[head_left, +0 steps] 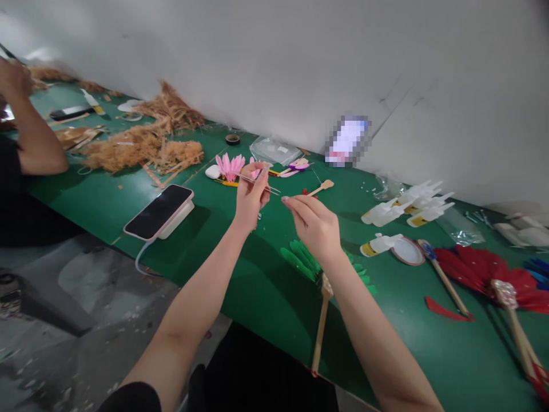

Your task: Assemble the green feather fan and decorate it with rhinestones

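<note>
Above the green table [253, 274], my left hand [252, 197] is closed around a pair of tweezers [271, 189], whose tips point right. Just beyond those tips, my right hand [315, 223] has its thumb and fingertips pinched together; anything between them is too small to make out. Under my right forearm lies a green feather fan [300, 258] with a wooden handle [320, 335], partly hidden. Pink feathers [230, 166] and a white round piece [212, 171] lie behind my left hand. A small wooden paddle [322, 186] rests behind my right hand.
Several glue bottles [384, 213] and a shallow round dish [407, 252] stand right. Red feather fans [476, 274] lie farther right. A phone [160, 212] sits on a white block at left. Dried brown plumes [141, 146] spread behind it. Another person's arm [36, 126] is far left.
</note>
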`<state>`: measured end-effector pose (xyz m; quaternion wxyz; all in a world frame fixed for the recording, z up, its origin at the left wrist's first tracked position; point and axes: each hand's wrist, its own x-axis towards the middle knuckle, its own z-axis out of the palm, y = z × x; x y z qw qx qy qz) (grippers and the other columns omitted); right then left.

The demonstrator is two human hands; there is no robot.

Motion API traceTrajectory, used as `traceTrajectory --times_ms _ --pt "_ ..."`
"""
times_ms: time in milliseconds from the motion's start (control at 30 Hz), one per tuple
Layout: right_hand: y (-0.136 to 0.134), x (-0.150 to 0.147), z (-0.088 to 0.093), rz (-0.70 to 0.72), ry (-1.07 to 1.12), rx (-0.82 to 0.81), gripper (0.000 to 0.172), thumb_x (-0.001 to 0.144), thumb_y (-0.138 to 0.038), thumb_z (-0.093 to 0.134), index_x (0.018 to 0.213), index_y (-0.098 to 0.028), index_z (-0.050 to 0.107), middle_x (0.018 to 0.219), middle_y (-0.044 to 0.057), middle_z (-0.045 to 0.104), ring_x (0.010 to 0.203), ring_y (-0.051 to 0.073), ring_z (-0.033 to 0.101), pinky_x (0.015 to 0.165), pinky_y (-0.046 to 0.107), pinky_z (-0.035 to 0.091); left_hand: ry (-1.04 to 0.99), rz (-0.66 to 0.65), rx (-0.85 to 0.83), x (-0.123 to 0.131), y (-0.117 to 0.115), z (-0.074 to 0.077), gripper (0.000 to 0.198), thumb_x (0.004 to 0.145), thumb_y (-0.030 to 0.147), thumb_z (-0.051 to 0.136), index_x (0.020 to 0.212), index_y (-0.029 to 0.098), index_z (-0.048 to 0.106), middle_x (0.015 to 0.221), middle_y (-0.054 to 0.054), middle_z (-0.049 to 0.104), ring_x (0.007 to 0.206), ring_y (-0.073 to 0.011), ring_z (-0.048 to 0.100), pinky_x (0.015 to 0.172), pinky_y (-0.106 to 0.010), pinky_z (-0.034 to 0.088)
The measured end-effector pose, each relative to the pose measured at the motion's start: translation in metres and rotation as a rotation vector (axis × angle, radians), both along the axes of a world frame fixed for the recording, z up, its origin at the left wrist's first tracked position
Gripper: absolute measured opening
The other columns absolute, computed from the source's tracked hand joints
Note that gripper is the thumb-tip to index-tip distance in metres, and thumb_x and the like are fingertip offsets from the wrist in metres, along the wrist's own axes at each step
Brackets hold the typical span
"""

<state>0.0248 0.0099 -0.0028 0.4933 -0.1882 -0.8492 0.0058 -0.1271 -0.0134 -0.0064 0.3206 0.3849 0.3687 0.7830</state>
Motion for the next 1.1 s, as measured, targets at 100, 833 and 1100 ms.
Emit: traceTrajectory --times_ms 100,833,1100 --pt "0.0 0.001 0.001 0.023 0.044 -0.016 0.026 0.092 -0.011 0.051 0.096 -0.021 0.074 0.09 0.007 0.077 0.081 0.017 0.072 0.074 0.027 0.06 -0.012 0.022 0.033 -0.003 0.001 0.0 0.03 0.08 0.045 0.072 0.095 0.024 0.057 0.051 0.01 0.041 0.037 -0.0047 0.033 0.038 -0.022 0.022" --pt "0.0 -0.003 0.016 0.183 0.41 -1.077 0.015 0.08 -0.03 0.066 0.079 -0.016 0.072 0.069 0.004 0.073 0.054 0.012 0.065 0.038 0.02 0.045 0.684 0.162 -0.095 -0.013 -0.006 0.008 0.036 0.096 0.044 0.046 0.084 0.021 0.071 0.068 -0.002 0.051 0.064 -0.0143 0.048 0.063 -0.027 0.039" --pt "0.006 -0.002 0.01 0.19 0.471 -1.194 0.022 0.077 -0.037 0.068 0.078 -0.016 0.072 0.064 0.002 0.069 0.045 0.008 0.052 0.035 0.02 0.033 0.876 0.16 -0.117 0.001 -0.008 0.002 0.015 0.085 0.037 0.067 0.082 0.023 0.072 0.059 0.003 0.043 0.051 -0.0108 0.039 0.051 -0.025 0.028"
